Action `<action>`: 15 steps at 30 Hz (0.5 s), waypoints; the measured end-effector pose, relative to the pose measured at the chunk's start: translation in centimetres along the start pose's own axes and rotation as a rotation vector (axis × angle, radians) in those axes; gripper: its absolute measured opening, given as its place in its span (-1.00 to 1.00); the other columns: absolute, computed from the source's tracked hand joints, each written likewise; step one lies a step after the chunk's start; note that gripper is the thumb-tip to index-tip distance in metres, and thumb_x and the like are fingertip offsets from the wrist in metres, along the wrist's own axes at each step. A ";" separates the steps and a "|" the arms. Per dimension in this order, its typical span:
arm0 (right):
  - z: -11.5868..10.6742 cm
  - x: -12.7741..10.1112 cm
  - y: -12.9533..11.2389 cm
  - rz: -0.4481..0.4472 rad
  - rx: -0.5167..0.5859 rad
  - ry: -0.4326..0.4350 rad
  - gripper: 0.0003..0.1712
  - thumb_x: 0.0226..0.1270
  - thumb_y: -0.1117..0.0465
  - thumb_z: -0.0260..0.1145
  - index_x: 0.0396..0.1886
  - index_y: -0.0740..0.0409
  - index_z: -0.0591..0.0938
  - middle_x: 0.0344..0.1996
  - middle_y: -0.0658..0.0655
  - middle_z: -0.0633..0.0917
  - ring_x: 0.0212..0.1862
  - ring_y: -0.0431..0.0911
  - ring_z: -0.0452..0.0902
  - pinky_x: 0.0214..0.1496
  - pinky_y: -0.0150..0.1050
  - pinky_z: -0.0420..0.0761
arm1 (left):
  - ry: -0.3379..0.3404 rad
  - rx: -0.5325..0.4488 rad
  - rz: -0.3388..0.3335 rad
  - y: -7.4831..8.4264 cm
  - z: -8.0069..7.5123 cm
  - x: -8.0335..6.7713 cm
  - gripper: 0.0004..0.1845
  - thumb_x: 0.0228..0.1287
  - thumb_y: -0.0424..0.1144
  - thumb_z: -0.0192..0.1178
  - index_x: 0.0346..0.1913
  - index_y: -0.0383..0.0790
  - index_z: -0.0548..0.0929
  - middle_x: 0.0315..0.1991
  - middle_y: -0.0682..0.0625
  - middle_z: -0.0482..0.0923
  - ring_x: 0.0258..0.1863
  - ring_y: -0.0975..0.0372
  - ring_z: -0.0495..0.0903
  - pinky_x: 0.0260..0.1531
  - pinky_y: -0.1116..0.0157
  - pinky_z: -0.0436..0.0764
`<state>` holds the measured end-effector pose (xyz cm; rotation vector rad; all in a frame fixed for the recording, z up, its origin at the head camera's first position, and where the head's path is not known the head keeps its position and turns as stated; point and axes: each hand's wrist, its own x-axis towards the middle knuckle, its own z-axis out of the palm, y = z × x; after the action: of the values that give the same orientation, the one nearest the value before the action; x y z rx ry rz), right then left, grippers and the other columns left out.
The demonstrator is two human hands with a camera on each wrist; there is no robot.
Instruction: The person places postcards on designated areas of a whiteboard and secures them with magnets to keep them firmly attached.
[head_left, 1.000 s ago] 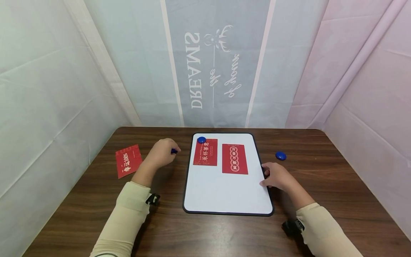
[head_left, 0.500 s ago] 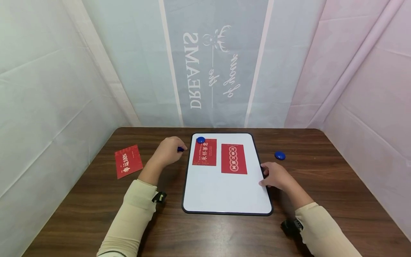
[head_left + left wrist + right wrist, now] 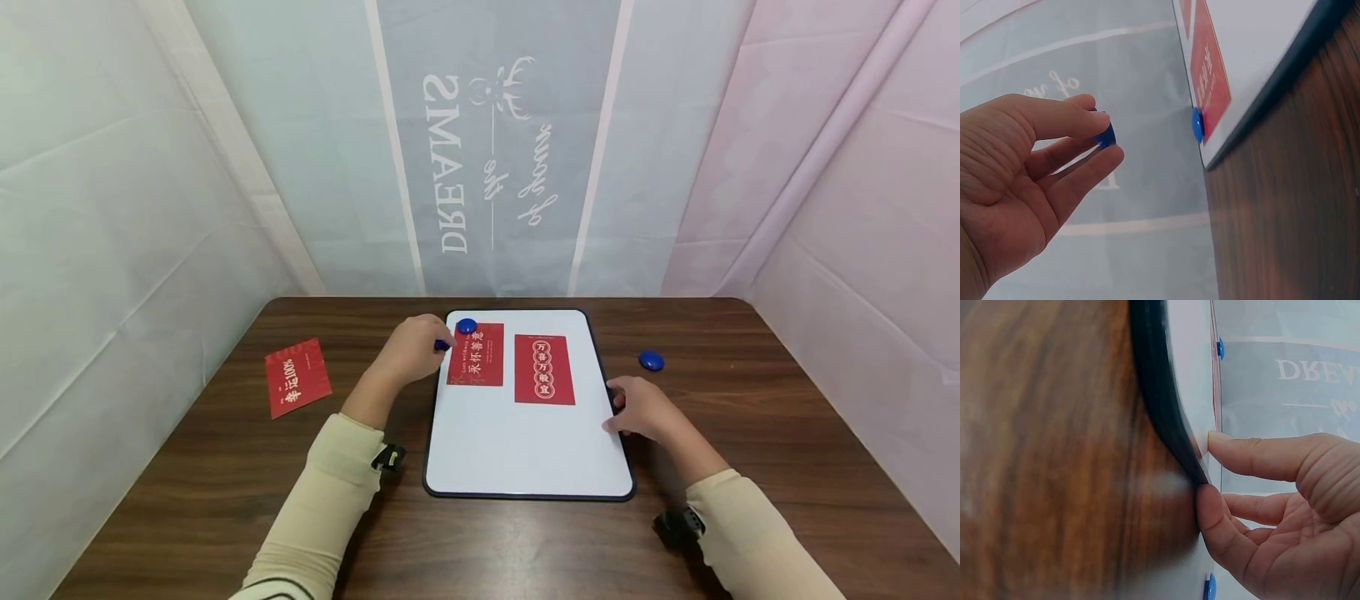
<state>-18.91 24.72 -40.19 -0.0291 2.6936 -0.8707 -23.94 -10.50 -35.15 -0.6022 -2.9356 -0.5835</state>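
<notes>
My left hand (image 3: 411,350) pinches a round blue magnet (image 3: 1107,136) between thumb and fingers, over the far left edge of a small whiteboard (image 3: 525,454). Close beside it, a second blue magnet (image 3: 467,326) sits on the top left corner of a red card (image 3: 489,371) on the board. Another red card (image 3: 562,375) lies to the right of that one, with no magnet on it. My right hand (image 3: 643,408) grips the board's dark right edge; the thumb (image 3: 1254,456) is on the white face, a finger against the frame.
A loose blue magnet (image 3: 652,361) lies on the wooden table (image 3: 480,550) to the right of the board. A third red card (image 3: 300,379) lies on the table at the left. Behind the table hangs a cloth backdrop (image 3: 510,267) with mirrored lettering.
My left hand has moved right with its magnet, from over the table to the board's left edge. My right hand has kept its grip on the board.
</notes>
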 end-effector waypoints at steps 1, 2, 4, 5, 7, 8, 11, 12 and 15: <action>0.0 0.0 0.0 -0.002 -0.002 0.000 -0.09 -0.02 0.31 0.58 0.30 0.50 0.34 -0.16 0.34 0.58 -0.42 -0.04 0.60 -0.24 -0.08 0.67 | -0.004 -0.001 0.002 0.2 0.0 0.1 -0.77 0.16 -0.38 0.37 -0.10 -0.25 0.77 0.01 -0.12 0.60 0.06 0.04 0.56 -0.02 0.14 0.63; 0.0 0.0 -0.1 0.000 -0.004 0.002 -0.10 -0.02 0.31 0.58 0.30 0.49 0.35 -0.16 0.33 0.58 -0.42 -0.05 0.59 -0.24 -0.08 0.67 | -0.007 0.001 0.005 0.4 0.1 0.2 -0.77 0.16 -0.38 0.37 -0.10 -0.25 0.77 0.00 -0.12 0.60 0.07 0.04 0.56 -0.02 0.15 0.63; -0.1 -0.1 -0.1 -0.006 -0.005 0.002 -0.09 -0.03 0.30 0.59 0.29 0.50 0.35 -0.16 0.33 0.58 -0.42 -0.04 0.59 -0.24 -0.07 0.67 | -0.018 0.002 0.008 0.8 0.2 0.4 -0.76 0.15 -0.36 0.38 -0.09 -0.24 0.77 0.00 -0.11 0.60 0.07 0.04 0.56 -0.02 0.14 0.63; -0.1 -0.1 -0.1 -0.008 -0.006 0.002 -0.09 -0.03 0.30 0.59 0.29 0.50 0.35 -0.16 0.34 0.58 -0.42 -0.04 0.59 -0.25 -0.07 0.67 | -0.023 0.005 0.011 1.0 0.3 0.5 -0.76 0.15 -0.35 0.39 -0.08 -0.24 0.77 0.00 -0.11 0.60 0.07 0.04 0.56 -0.02 0.14 0.62; -0.1 -0.1 -0.1 -0.006 -0.005 0.003 -0.09 -0.03 0.30 0.59 0.29 0.50 0.35 -0.16 0.33 0.58 -0.42 -0.05 0.59 -0.25 -0.07 0.67 | -0.033 0.004 0.012 1.4 0.4 0.6 -0.74 0.14 -0.33 0.40 -0.07 -0.23 0.77 -0.01 -0.11 0.60 0.06 0.05 0.55 -0.03 0.14 0.63; -0.1 -0.1 0.0 -0.008 -0.008 0.003 -0.09 -0.03 0.30 0.59 0.29 0.50 0.35 -0.16 0.34 0.58 -0.42 -0.04 0.59 -0.25 -0.06 0.67 | -0.036 0.002 0.012 1.5 0.5 0.8 -0.73 0.13 -0.33 0.41 -0.07 -0.22 0.77 -0.01 -0.11 0.60 0.06 0.05 0.54 -0.04 0.14 0.64; 0.0 -0.1 0.0 -0.004 -0.015 0.008 -0.10 -0.02 0.30 0.59 0.29 0.49 0.36 -0.15 0.33 0.59 -0.42 -0.04 0.59 -0.24 -0.06 0.67 | -0.037 0.000 0.011 2.0 0.8 1.1 -0.72 0.13 -0.32 0.41 -0.05 -0.21 0.76 0.01 -0.09 0.60 0.06 0.07 0.52 -0.06 0.15 0.65; 0.0 -0.1 0.0 -0.005 -0.018 0.009 -0.10 -0.02 0.30 0.59 0.29 0.49 0.36 -0.15 0.34 0.59 -0.42 -0.04 0.59 -0.23 -0.06 0.67 | -0.036 -0.004 0.007 2.2 0.9 1.2 -0.71 0.12 -0.32 0.41 -0.05 -0.20 0.76 0.01 -0.09 0.60 0.06 0.07 0.52 -0.07 0.15 0.65; 0.1 -0.1 0.0 -0.004 -0.023 0.011 -0.11 -0.02 0.30 0.59 0.29 0.48 0.36 -0.14 0.34 0.59 -0.42 -0.04 0.60 -0.22 -0.06 0.67 | -0.029 0.000 0.004 2.6 1.2 1.6 -0.71 0.12 -0.31 0.42 -0.05 -0.18 0.77 0.02 -0.08 0.60 0.05 0.09 0.52 -0.07 0.15 0.65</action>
<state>-18.85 24.69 -40.22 -0.0351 2.7147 -0.8432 -24.41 -7.26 -35.14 -0.6214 -2.9608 -0.5788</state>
